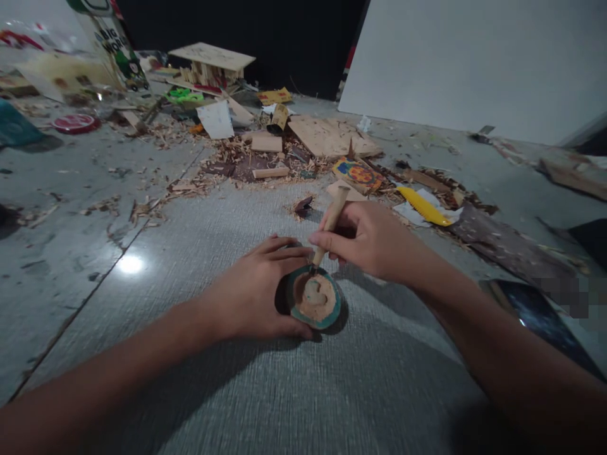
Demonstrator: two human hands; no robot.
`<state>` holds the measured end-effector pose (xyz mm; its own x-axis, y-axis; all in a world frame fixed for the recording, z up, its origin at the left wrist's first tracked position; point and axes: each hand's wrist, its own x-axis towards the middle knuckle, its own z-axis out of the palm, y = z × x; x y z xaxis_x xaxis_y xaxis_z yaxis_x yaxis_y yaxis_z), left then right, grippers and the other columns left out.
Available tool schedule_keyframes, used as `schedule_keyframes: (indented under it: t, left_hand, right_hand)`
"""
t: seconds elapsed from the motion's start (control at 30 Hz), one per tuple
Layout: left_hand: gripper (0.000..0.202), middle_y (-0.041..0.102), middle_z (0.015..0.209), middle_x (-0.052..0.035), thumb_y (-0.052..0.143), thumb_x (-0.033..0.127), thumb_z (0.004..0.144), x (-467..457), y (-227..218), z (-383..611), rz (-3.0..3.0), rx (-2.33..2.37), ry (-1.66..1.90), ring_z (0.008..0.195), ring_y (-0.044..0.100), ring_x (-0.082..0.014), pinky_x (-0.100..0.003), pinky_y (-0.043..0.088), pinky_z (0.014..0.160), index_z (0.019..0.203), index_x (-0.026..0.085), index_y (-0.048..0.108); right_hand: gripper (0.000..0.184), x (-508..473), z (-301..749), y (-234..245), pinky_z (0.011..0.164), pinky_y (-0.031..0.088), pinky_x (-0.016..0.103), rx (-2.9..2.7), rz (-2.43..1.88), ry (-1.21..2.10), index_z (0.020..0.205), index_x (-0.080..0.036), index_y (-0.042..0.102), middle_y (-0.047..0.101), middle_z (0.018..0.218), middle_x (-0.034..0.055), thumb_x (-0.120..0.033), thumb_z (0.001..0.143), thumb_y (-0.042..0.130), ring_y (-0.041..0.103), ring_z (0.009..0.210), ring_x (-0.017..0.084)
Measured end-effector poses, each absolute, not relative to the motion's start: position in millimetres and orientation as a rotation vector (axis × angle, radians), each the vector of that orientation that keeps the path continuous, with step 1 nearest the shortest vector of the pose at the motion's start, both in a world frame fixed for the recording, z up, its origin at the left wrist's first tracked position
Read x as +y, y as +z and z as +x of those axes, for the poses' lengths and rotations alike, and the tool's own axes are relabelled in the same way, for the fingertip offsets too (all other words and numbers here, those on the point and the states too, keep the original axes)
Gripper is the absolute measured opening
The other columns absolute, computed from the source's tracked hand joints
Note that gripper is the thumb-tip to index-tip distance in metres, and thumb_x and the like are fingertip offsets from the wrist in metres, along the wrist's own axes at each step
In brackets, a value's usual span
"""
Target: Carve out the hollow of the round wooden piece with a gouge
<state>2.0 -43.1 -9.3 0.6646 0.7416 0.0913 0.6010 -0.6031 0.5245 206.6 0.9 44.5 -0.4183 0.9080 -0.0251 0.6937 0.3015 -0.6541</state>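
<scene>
My left hand (pixel 265 287) is wrapped around the left side of a small round wooden piece (pixel 334 311), thumb at the near edge and fingers over the far edge. The piece has a teal rim and a carved, hollowed face with a raised, curved lump in its middle. Between the thumb and fingers of my right hand (pixel 367 237) is a carving tool (pixel 336 212) with a pale wooden handle. It slants down, and its dark tip meets the far inner edge of the hollow.
Wood shavings and scraps lie beyond the hands, with a flat wooden board (pixel 332 134) among them. A yellow cutter-like object (pixel 423 205) is on the right, above a dark phone (pixel 545 322). Farther back are a small wooden model (pixel 213 60) and a red lid (pixel 76 123).
</scene>
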Motion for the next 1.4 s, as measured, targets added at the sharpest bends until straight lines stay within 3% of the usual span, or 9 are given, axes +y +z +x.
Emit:
schedule_keyframes:
  t: [0.13, 0.23, 0.33, 0.5, 0.67, 0.83, 1.07, 1.2, 1.4]
  left_hand:
    - [0.093, 0.055, 0.148, -0.0132, 0.077, 0.074, 0.061, -44, -10, 2, 2.429, 1.047, 0.429, 0.145, 0.038, -0.0382, -0.060, 0.024, 0.122, 0.136, 0.021, 0.058]
    - [0.088, 0.056, 0.147, -0.0133, 0.077, 0.072, 0.063, -44, -11, 2, 2.415, 1.031, 0.465, 0.143, 0.042, -0.0382, -0.062, 0.025, 0.121, 0.134, 0.021, 0.060]
    - [0.087, 0.058, 0.144, -0.0145, 0.077, 0.071, 0.064, -43, -11, 1, 2.432, 1.021, 0.478, 0.140, 0.044, -0.0371, -0.060, 0.028, 0.120, 0.131, 0.019, 0.061]
    - [0.091, 0.057, 0.145, -0.0155, 0.078, 0.071, 0.062, -43, -10, 1, 2.436, 1.018, 0.483, 0.141, 0.043, -0.0376, -0.057, 0.029, 0.121, 0.133, 0.017, 0.060]
    - [0.089, 0.059, 0.143, -0.0135, 0.080, 0.067, 0.062, -44, -12, -1, 2.413, 1.019, 0.498, 0.141, 0.046, -0.0353, -0.056, 0.026, 0.122, 0.133, 0.019, 0.060]
    - [0.094, 0.054, 0.148, -0.0149, 0.078, 0.069, 0.062, -45, -13, -2, 2.424, 1.050, 0.465, 0.143, 0.043, -0.0349, -0.054, 0.025, 0.123, 0.137, 0.017, 0.057]
    - [0.090, 0.058, 0.145, -0.0133, 0.078, 0.070, 0.063, -44, -11, 1, 2.455, 1.024, 0.455, 0.141, 0.045, -0.0334, -0.052, 0.026, 0.123, 0.135, 0.017, 0.059]
    - [0.094, 0.056, 0.147, -0.0143, 0.074, 0.076, 0.064, -44, -11, 1, 2.462, 1.030, 0.443, 0.142, 0.043, -0.0356, -0.057, 0.024, 0.123, 0.135, 0.018, 0.058]
    - [0.091, 0.056, 0.146, -0.0131, 0.074, 0.076, 0.064, -44, -12, 1, 2.464, 1.025, 0.451, 0.141, 0.044, -0.0359, -0.057, 0.024, 0.123, 0.134, 0.019, 0.059]
  right_hand:
    - [0.026, 11, 215, 28, 0.047, 0.046, 0.026, -2.001, -1.363, 1.328, 0.077, -0.016, 0.063, 0.066, 0.063, 0.0022, -0.040, 0.086, 0.070, 0.059, 0.051, 0.013]
    - [0.026, 13, 221, 17, 0.041, 0.044, 0.023, -1.755, -1.391, 1.516, 0.075, -0.016, 0.062, 0.064, 0.062, 0.0023, -0.038, 0.088, 0.068, 0.055, 0.046, 0.011]
    - [0.029, 9, 226, 17, 0.042, 0.044, 0.021, -1.719, -1.380, 1.468, 0.074, -0.015, 0.062, 0.063, 0.061, 0.0015, -0.040, 0.089, 0.067, 0.055, 0.047, 0.010]
    - [0.023, -10, 222, 36, 0.049, 0.045, 0.023, -1.929, -1.283, 1.120, 0.073, -0.016, 0.064, 0.062, 0.058, -0.0011, -0.034, 0.083, 0.075, 0.055, 0.051, 0.011]
    - [0.015, -30, 213, 45, 0.054, 0.048, 0.026, -2.108, -1.258, 0.811, 0.075, -0.019, 0.068, 0.070, 0.071, 0.0016, -0.029, 0.086, 0.071, 0.063, 0.061, 0.015]
    - [0.015, -39, 211, 51, 0.061, 0.050, 0.031, -2.225, -1.296, 0.713, 0.075, -0.022, 0.070, 0.074, 0.074, 0.0015, -0.031, 0.086, 0.072, 0.067, 0.067, 0.019]
    - [0.016, -27, 214, 44, 0.052, 0.046, 0.026, -2.086, -1.332, 0.824, 0.074, -0.019, 0.069, 0.070, 0.070, 0.0021, -0.030, 0.085, 0.072, 0.063, 0.061, 0.015]
    - [0.021, -12, 220, 34, 0.045, 0.042, 0.024, -1.926, -1.356, 1.133, 0.072, -0.017, 0.066, 0.061, 0.055, -0.0020, -0.033, 0.083, 0.073, 0.054, 0.047, 0.011]
    - [0.028, -2, 226, 18, 0.039, 0.044, 0.019, -1.681, -1.405, 1.429, 0.071, -0.015, 0.065, 0.061, 0.053, -0.0009, -0.038, 0.079, 0.078, 0.053, 0.041, 0.009]
